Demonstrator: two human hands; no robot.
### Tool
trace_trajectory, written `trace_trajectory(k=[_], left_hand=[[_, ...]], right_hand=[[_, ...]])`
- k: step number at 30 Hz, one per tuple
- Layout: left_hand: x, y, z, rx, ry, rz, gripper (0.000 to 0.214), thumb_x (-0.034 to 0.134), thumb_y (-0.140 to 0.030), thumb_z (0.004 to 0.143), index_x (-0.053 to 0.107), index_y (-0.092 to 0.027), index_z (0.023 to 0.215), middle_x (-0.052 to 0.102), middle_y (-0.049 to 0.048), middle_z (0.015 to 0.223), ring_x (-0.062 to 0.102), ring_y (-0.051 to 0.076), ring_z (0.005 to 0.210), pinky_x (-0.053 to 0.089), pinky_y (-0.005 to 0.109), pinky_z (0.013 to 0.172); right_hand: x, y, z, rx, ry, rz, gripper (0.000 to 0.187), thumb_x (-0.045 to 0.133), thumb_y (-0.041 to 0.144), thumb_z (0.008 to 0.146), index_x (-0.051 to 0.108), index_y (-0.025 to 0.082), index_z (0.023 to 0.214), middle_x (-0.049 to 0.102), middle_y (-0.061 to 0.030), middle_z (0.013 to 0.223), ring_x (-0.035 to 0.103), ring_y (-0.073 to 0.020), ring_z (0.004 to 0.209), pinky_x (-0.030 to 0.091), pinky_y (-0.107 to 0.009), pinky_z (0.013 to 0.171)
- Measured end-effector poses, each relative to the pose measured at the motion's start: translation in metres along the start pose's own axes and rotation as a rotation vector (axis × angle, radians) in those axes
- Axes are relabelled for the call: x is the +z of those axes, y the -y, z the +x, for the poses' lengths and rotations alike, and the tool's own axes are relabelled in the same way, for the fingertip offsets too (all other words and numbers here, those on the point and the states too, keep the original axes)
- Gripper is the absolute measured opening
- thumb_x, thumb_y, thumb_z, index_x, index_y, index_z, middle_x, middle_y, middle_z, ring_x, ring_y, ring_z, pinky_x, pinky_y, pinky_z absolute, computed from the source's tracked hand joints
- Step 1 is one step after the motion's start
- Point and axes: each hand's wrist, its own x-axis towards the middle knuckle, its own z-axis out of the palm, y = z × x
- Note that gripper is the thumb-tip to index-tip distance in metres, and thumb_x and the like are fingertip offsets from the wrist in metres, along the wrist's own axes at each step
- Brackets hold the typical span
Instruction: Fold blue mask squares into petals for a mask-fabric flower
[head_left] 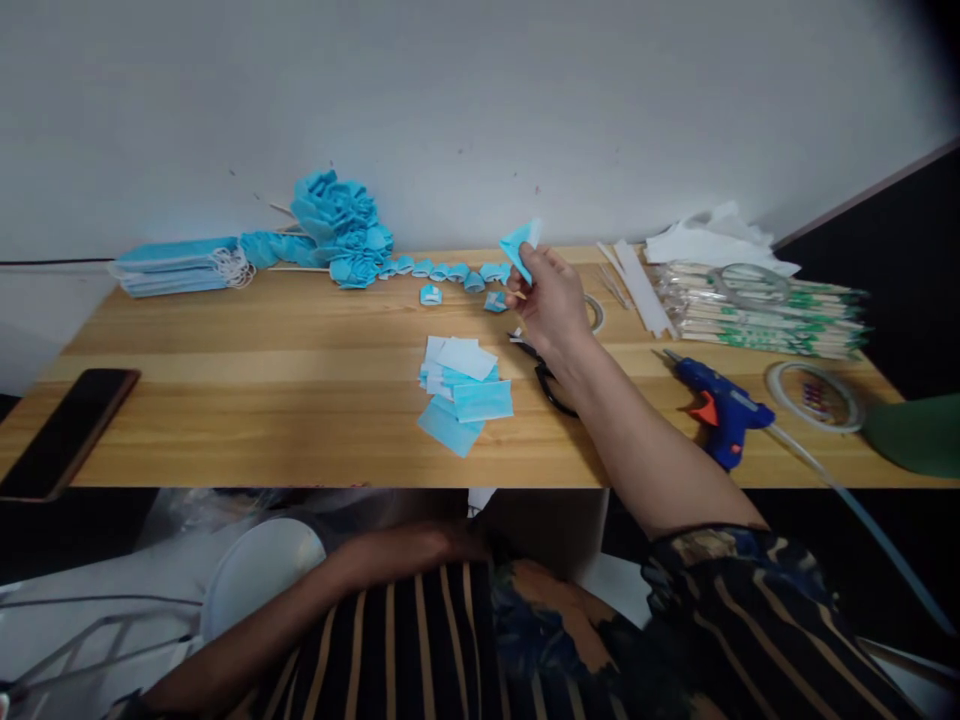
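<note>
My right hand (556, 292) is raised over the back of the table, its thumb and fingers pinched on a folded blue fabric piece (517, 245). Below and behind it runs a row of small folded blue pieces (440, 272), with two more just in front. A loose pile of cut blue and white fabric pieces (465, 390) lies nearer the table's front edge. Black-handled scissors (551, 390) show partly from under my right forearm. My left hand (457, 545) rests in shade against my lap, below the table edge; its fingers do not show clearly.
Blue fabric flowers (337, 225) and a stack of face masks (176, 268) lie back left. A phone (66, 432) sits front left. On the right are a blue glue gun (716, 405), tape rolls (816, 397), bagged sticks (772, 320) and white strips (643, 290).
</note>
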Motion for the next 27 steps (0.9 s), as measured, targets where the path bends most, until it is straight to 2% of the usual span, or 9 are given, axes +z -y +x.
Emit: trace_trajectory(k=[1,2,6,9,11,14,18,22,27], left_hand=[[-0.006,-0.007,-0.012,0.067,0.124,-0.096,0.037,0.055,-0.021,0.102,0.074,-0.039,0.127,0.079,-0.0031,0.12,0.074,0.02,0.118,0.058,0.026,0.102],[-0.015,-0.016,-0.024,0.076,0.141,-0.094,0.037,0.055,-0.023,0.102,0.071,-0.037,0.132,0.078,-0.0002,0.122,0.075,0.021,0.113,0.058,0.027,0.099],[-0.055,-0.035,-0.035,0.265,-0.2,0.136,0.034,0.052,-0.022,0.105,0.067,-0.026,0.135,0.078,0.0078,0.123,0.073,0.02,0.115,0.056,0.03,0.101],[-0.079,-0.021,-0.007,0.364,-0.341,0.502,0.032,0.057,-0.03,0.103,0.067,-0.022,0.133,0.069,0.014,0.141,0.06,0.028,0.137,0.043,0.049,0.12],[-0.09,-0.003,0.019,0.286,-0.314,0.743,0.049,0.07,-0.047,0.094,0.066,-0.024,0.138,0.053,0.0173,0.159,0.045,0.039,0.15,0.028,0.065,0.125],[-0.104,0.021,0.05,0.192,-0.247,0.936,0.067,0.077,-0.053,0.087,0.059,-0.028,0.147,0.045,0.018,0.164,0.036,0.045,0.154,0.019,0.075,0.122],[-0.118,0.036,0.067,0.171,-0.292,1.012,0.054,0.067,-0.055,0.094,0.063,-0.03,0.142,0.055,0.0164,0.154,0.047,0.041,0.144,0.031,0.067,0.117],[-0.122,0.04,0.071,0.19,-0.367,0.988,0.029,0.064,-0.033,0.099,0.072,-0.022,0.124,0.067,0.0143,0.134,0.059,0.031,0.125,0.047,0.047,0.104],[-0.119,0.045,0.067,0.268,-0.331,0.924,0.03,0.065,-0.019,0.094,0.072,-0.02,0.123,0.069,0.0131,0.127,0.061,0.029,0.119,0.05,0.043,0.101]], right_hand=[[0.0,0.001,0.0,0.0,-0.001,0.009,0.053,0.073,0.074,0.079,0.049,0.026,0.08,0.052,0.0039,0.07,0.056,-0.0116,0.065,0.049,-0.023,0.052],[-0.001,0.002,0.0,0.002,-0.007,0.019,0.053,0.074,0.072,0.079,0.049,0.026,0.08,0.052,0.0042,0.069,0.056,-0.0114,0.065,0.049,-0.023,0.052],[-0.001,0.01,-0.001,0.027,-0.075,0.083,0.052,0.079,0.067,0.078,0.048,0.025,0.077,0.051,0.0061,0.067,0.055,-0.0098,0.063,0.048,-0.02,0.051],[0.0,0.018,-0.003,0.044,-0.137,0.138,0.051,0.083,0.062,0.076,0.048,0.024,0.075,0.052,0.0073,0.064,0.052,-0.0084,0.059,0.046,-0.019,0.049],[0.001,0.021,-0.004,0.052,-0.16,0.158,0.051,0.084,0.059,0.076,0.047,0.024,0.073,0.052,0.0078,0.063,0.051,-0.0078,0.057,0.045,-0.018,0.048],[0.001,0.025,-0.005,0.062,-0.169,0.176,0.05,0.085,0.056,0.076,0.047,0.024,0.072,0.051,0.0082,0.061,0.05,-0.0071,0.055,0.044,-0.017,0.047],[0.001,0.025,-0.005,0.08,-0.172,0.201,0.049,0.088,0.051,0.073,0.048,0.023,0.072,0.05,0.0091,0.06,0.05,-0.0061,0.054,0.043,-0.016,0.046],[0.001,0.02,-0.004,0.118,-0.168,0.226,0.048,0.091,0.047,0.069,0.049,0.023,0.073,0.052,0.0096,0.06,0.049,-0.0055,0.053,0.043,-0.015,0.045],[0.002,0.018,-0.006,0.151,-0.134,0.199,0.048,0.091,0.047,0.069,0.049,0.024,0.075,0.052,0.0096,0.06,0.049,-0.006,0.052,0.044,-0.015,0.045]])
